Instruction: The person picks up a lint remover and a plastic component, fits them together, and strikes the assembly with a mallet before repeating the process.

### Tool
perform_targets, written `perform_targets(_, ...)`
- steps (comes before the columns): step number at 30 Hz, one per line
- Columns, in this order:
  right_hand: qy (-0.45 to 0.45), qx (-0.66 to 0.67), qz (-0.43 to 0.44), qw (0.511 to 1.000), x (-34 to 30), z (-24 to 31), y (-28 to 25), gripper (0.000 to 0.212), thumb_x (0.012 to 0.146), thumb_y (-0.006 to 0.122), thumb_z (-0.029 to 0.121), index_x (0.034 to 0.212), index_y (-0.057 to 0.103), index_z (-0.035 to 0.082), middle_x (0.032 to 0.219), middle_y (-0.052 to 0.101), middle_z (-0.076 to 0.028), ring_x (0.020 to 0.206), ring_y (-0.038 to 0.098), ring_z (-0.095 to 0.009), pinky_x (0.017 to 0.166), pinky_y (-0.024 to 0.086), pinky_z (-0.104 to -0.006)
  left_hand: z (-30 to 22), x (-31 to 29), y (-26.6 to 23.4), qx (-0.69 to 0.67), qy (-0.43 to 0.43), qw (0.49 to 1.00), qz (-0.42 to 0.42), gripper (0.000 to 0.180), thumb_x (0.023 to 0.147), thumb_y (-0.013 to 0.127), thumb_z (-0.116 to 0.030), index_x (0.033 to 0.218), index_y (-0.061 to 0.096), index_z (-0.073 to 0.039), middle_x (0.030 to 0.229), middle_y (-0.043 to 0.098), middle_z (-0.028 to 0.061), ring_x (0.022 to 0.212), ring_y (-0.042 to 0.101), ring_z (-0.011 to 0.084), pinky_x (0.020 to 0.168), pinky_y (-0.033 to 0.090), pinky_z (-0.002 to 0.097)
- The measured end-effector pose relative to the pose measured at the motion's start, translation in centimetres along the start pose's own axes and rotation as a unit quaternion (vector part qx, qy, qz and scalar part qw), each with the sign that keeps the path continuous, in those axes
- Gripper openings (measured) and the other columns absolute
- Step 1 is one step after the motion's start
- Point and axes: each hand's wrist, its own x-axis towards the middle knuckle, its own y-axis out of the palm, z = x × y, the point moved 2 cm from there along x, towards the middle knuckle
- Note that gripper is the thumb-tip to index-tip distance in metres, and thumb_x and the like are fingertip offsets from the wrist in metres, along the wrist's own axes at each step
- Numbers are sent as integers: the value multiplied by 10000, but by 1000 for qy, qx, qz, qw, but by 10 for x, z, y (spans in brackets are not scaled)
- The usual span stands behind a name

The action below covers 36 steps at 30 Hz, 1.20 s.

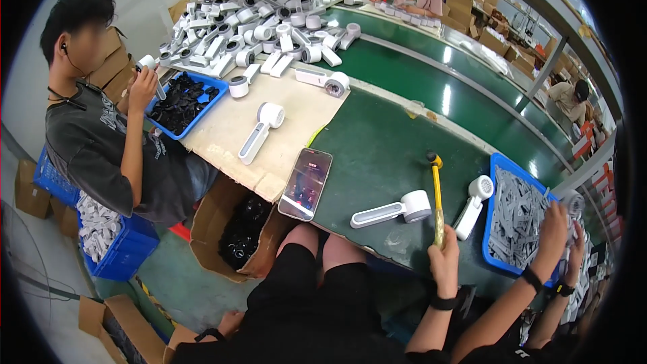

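Nearest, the left hand hangs low beside the lap, by a cardboard box on the floor; it is half cut off, so I cannot tell whether its grip is open or closed. The right hand is closed round the lower end of the yellow-handled hammer, which lies along the green counter between two white handheld devices (one on each side, both just beside the handle). With the grip so far down the handle, the head is best kept controlled and clear of the devices and the phone. Farther right, another person's hands cover part of the blue tray; its small white parts are hard to make out.
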Motion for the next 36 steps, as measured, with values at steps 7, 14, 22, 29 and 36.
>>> perform_targets(7, 79, 402, 99, 907, -79, 32, -2, 339, 999, 540, 175, 1298, 474, 30, 677, 502, -37, 409, 422, -93, 347, 330, -220, -7, -53, -8, -194, -226, 931, 209, 365, 1023, 518, -338, 1073, 682, -16, 841, 714, 43, 614, 657, 173, 520, 477, 307)
perform_targets(14, 97, 386, 192, 897, -124, 37, 15, 339, 957, 559, 136, 1254, 513, -20, 689, 549, -65, 427, 454, -106, 397, 357, -225, -32, -73, -10, 0, 75, 985, 153, 337, 1020, 504, -354, 940, 636, -54, 761, 646, 96, 607, 573, 237, 601, 479, 349)
perform_targets(22, 96, 347, 217, 907, -133, 39, 20, 350, 958, 571, 121, 1272, 514, -23, 684, 555, -55, 423, 437, -88, 399, 334, -206, -166, -95, 34, 162, 302, 938, 39, 455, 912, 645, -553, 1186, 707, -195, 1072, 728, 107, 1012, 675, 350, 863, 539, 426)
perform_targets(29, 85, 360, 198, 908, -149, 34, 19, 356, 966, 593, 132, 1278, 516, -21, 700, 549, -44, 433, 403, -67, 409, 311, -188, -160, -103, 22, 66, 65, 995, -34, 323, 869, 673, -340, 1015, 685, -52, 728, 696, 141, 608, 693, 258, 568, 569, 369)
perform_targets(36, 108, 348, 225, 904, -157, 27, 22, 343, 968, 594, 116, 1275, 518, -15, 711, 562, -45, 448, 421, -57, 433, 325, -187, -82, -125, 0, -121, -167, 962, 180, 356, 911, 655, -380, 914, 682, -25, 619, 582, 29, 458, 528, 143, 420, 451, 288)
